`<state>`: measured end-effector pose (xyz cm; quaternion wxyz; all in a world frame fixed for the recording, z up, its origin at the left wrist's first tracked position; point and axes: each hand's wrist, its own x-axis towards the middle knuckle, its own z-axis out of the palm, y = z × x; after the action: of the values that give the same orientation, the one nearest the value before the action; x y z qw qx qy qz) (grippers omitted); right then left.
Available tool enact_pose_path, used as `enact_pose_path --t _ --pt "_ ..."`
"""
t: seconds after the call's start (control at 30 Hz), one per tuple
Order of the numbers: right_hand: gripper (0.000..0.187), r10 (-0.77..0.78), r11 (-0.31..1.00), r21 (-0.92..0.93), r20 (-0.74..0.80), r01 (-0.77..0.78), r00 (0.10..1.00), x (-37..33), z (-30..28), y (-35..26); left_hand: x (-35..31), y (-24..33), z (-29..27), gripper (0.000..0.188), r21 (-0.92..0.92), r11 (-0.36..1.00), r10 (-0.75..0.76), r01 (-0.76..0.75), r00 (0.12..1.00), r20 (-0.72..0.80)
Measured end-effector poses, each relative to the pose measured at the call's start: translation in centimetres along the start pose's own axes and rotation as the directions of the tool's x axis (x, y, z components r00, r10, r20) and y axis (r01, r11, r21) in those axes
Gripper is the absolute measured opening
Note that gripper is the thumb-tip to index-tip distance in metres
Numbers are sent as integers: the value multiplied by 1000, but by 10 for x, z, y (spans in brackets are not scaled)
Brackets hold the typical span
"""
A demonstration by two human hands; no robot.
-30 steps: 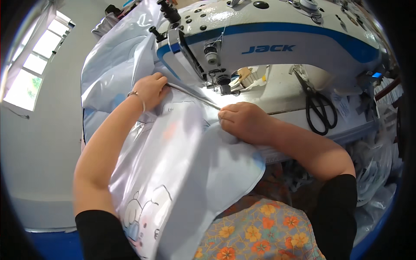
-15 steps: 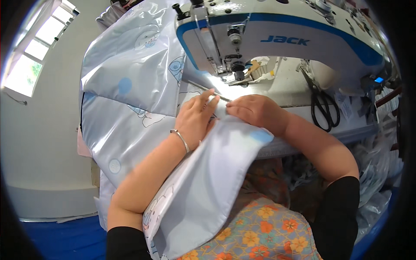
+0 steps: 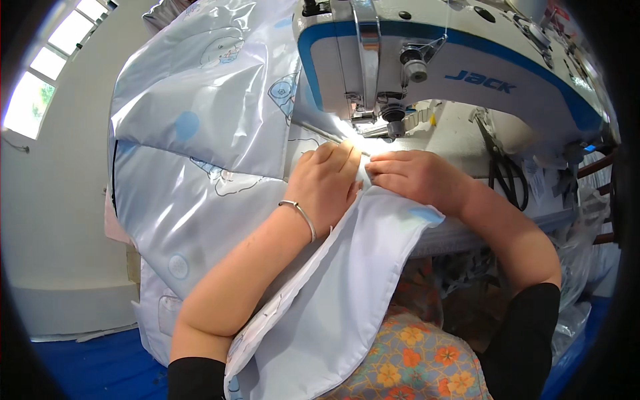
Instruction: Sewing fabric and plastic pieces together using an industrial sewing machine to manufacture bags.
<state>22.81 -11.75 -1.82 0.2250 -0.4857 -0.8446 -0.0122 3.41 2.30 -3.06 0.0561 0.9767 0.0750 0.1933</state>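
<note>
Two-handed, pinching printed fabric in right hand. Brought left hand, grip unclear, nearer sewing machine, apparently for steadier hold.

Sewing machine walls off the front; presser assembly just ahead of left hand. Open slot under machine, over white bed, beyond right hand; black scissors obstruct its right end. Hands nearly touching, little gap between. Pale fabric hangs below, blocking near-side approach.
</note>
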Motion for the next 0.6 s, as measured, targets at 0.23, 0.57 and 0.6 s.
enact_pose_path --t 0.23,0.57,0.6 --pt "24 22 998 -59 -27 -23 999 4 1 9 12 -8 6 34 -49 997 -64 67 996 62" --pt "36 114 988 -110 21 -111 993 8 2 1 18 -15 -4 29 -97 986 -122 137 982 142" --pt "36 119 987 -111 22 -116 993 9 2 0 19 -17 -3 29 -101 986 -119 134 983 143"
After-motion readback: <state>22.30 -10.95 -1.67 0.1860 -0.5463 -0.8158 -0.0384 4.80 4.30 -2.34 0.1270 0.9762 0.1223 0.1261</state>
